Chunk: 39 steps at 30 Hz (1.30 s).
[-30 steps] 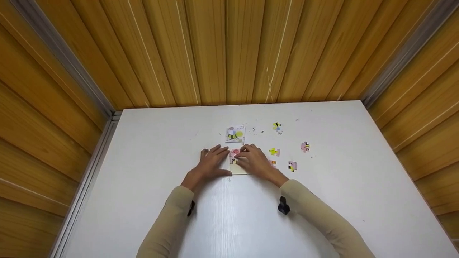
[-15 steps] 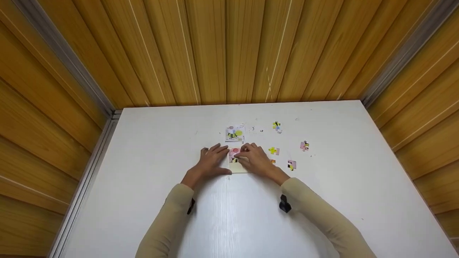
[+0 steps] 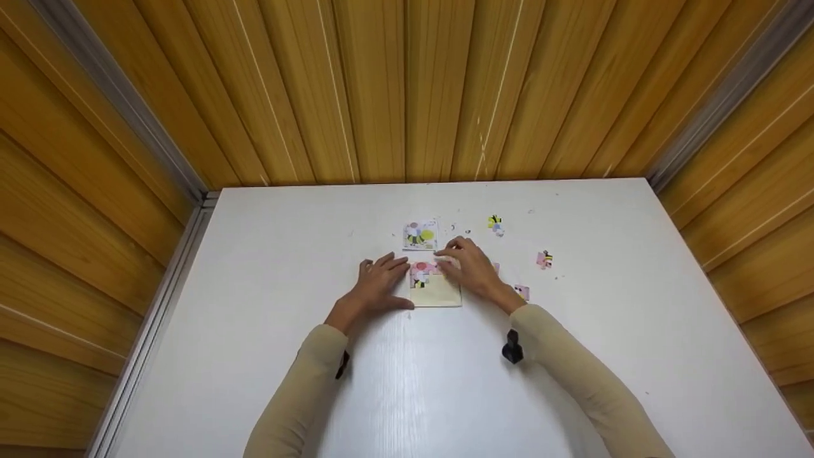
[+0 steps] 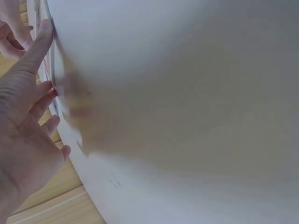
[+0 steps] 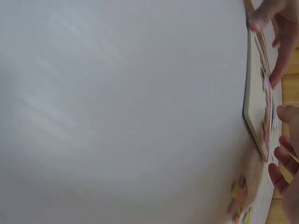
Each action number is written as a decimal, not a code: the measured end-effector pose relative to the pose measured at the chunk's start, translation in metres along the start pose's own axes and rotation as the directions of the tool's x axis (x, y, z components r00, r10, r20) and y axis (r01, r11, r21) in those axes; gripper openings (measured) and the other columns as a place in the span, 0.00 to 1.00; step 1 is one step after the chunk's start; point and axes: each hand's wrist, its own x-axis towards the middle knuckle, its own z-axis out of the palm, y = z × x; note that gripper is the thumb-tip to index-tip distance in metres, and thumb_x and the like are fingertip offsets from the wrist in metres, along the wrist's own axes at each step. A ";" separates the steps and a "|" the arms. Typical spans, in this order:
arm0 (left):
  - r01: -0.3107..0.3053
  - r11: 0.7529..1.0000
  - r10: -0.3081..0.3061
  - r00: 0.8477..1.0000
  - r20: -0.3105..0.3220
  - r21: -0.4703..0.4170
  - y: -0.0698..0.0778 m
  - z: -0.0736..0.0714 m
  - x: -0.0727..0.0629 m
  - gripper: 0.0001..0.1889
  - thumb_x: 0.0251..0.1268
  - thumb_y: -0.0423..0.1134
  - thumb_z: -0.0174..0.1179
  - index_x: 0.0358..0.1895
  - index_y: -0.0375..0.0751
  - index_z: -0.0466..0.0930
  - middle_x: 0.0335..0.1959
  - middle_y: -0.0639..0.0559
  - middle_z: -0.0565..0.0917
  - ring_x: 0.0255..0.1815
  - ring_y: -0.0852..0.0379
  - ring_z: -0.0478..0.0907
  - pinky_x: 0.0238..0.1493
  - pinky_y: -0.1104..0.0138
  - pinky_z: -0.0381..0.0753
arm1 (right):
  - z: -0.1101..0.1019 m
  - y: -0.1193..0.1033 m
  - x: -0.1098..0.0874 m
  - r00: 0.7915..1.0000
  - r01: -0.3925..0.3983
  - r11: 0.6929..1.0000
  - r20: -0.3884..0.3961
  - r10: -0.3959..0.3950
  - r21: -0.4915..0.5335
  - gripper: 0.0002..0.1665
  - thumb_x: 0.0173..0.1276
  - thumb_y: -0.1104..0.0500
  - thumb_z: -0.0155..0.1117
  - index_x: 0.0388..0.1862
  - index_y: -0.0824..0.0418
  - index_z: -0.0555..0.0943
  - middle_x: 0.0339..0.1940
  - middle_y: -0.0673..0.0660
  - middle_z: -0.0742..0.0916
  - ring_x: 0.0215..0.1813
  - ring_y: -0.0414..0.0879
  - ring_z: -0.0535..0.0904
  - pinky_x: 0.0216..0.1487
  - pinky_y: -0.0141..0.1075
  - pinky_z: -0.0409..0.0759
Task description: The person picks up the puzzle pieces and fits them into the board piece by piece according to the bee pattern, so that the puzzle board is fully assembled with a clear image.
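Note:
A small square puzzle tray lies on the white table, pale and bare across its lower part. Pink and bee-patterned puzzle pieces sit along its top and upper left. My left hand rests at the tray's left side, thumb by the lower left corner and fingers spread near the upper left. In the left wrist view its thumb touches the tray's edge. Over the upper right corner is my right hand, fingers loosely bent with nothing seen between them. The right wrist view shows its fingertips apart from the tray.
A bee picture card lies just beyond the tray. Loose puzzle pieces lie to the right: a yellow-and-black one, a pink one and one partly behind the right wrist. Wood-look panels stand behind the table.
My right hand has drawn off the pieces, moving up and to the right, which uncovers more of the tray. The left hand keeps its place at the tray's side.

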 end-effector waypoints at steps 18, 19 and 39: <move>0.007 1.000 -0.007 1.000 0.010 -0.027 0.010 0.004 -0.011 0.50 0.55 0.64 0.71 0.77 0.41 0.66 0.80 0.48 0.66 0.84 0.42 0.54 0.75 0.37 0.53 | -0.073 0.084 0.000 0.965 -0.254 0.955 0.024 0.261 -0.155 0.27 0.76 0.70 0.54 0.72 0.64 0.74 0.69 0.69 0.76 0.68 0.66 0.70 0.69 0.61 0.70; 0.010 1.000 -0.010 1.000 0.013 -0.029 0.010 0.004 -0.011 0.50 0.56 0.64 0.71 0.77 0.41 0.66 0.80 0.49 0.65 0.84 0.42 0.53 0.76 0.37 0.52 | -0.073 0.085 0.001 0.966 -0.247 0.955 0.034 0.256 -0.167 0.27 0.76 0.72 0.53 0.73 0.63 0.74 0.71 0.69 0.75 0.70 0.67 0.69 0.70 0.61 0.69; 0.018 1.000 -0.018 1.000 0.016 -0.025 0.009 0.007 -0.011 0.49 0.56 0.64 0.71 0.77 0.42 0.65 0.80 0.49 0.65 0.84 0.43 0.53 0.76 0.37 0.52 | -0.071 0.075 -0.005 0.956 -0.251 0.930 0.083 0.282 -0.268 0.17 0.75 0.62 0.63 0.59 0.65 0.85 0.58 0.67 0.83 0.60 0.63 0.75 0.64 0.57 0.75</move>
